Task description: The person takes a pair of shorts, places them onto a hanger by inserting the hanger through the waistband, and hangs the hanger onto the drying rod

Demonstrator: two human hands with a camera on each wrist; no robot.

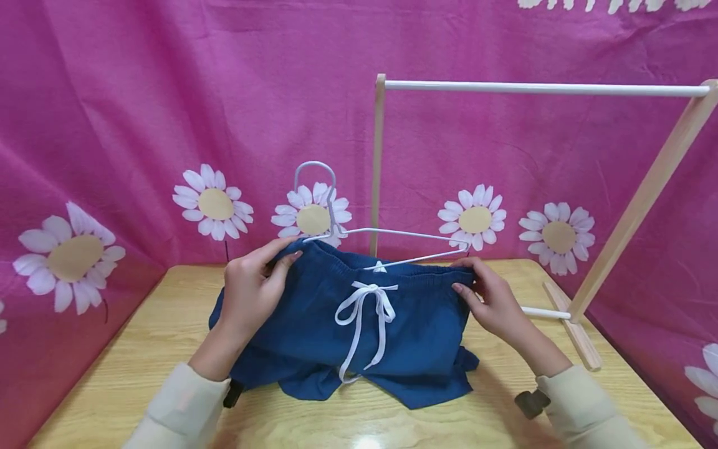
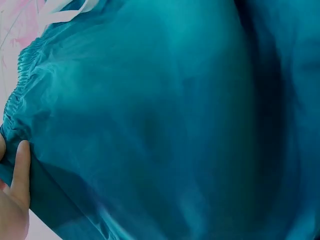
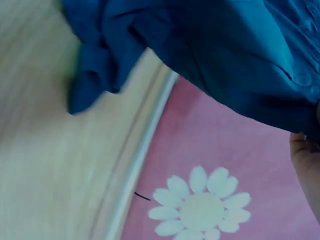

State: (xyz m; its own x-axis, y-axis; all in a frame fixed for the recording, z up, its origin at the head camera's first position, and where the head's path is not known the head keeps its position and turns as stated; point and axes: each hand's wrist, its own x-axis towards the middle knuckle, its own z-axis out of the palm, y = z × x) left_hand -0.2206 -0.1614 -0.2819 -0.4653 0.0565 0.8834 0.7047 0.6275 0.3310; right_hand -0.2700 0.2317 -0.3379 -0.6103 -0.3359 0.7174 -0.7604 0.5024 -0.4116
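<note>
Blue drawstring shorts are held up by the waistband between both hands, their legs hanging to the wooden table. A white bow ties the front. My left hand pinches the waistband's left corner, thumb in front; the left wrist view shows that thumb on the cloth. On the other side my right hand pinches the right corner of the waistband. A white wire hanger stands partly inside the waist opening, its hook upward and its right end above the band. Its left end is hidden by the cloth and left hand.
Behind and to the right stands a garment rack with a white top rail and wooden posts. Its foot rests on the table. A pink cloth with daisies surrounds the table's back and sides.
</note>
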